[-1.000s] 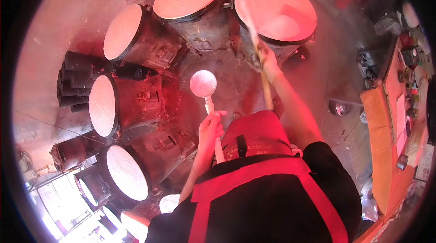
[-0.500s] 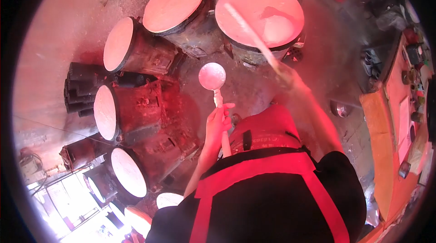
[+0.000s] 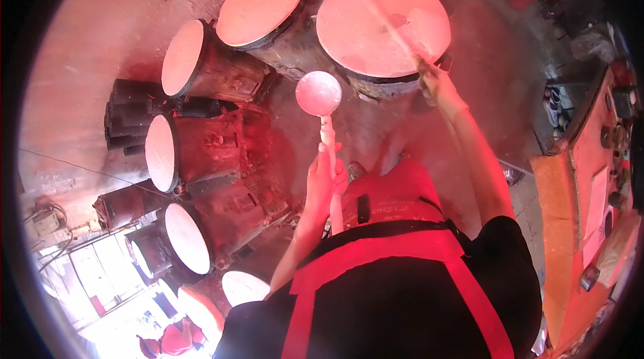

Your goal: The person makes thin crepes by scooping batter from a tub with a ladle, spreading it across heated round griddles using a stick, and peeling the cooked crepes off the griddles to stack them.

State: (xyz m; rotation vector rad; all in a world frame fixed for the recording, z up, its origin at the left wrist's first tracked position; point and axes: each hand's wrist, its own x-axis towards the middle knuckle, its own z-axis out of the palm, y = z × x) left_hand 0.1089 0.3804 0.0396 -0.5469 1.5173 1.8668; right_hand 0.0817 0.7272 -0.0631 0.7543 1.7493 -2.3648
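My left hand (image 3: 325,172) is wrapped round the handle of a pale, round-bowled ladle (image 3: 318,93), held bowl outward in front of the apron (image 3: 386,198). My right hand (image 3: 437,85) grips the near end of a long, thin, pale stick (image 3: 396,32), blurred at its far end. The stick slants over the broad round top (image 3: 349,37) of the nearest drum-shaped stove. That surface is coated pale, with a brighter patch and a small darker area at its right side. Whether the stick touches the coating I cannot tell.
Several more drum stoves with pale round tops curve to the left, among them one close by (image 3: 260,7) and one lower down (image 3: 188,238). Dark stacked cylinders (image 3: 127,114) lie at far left. A cluttered worktable (image 3: 583,185) stands at right.
My right hand has moved up and slightly right, and the stick's far end has shifted with it. The darker area on the round top has shrunk. The ladle sits slightly higher.
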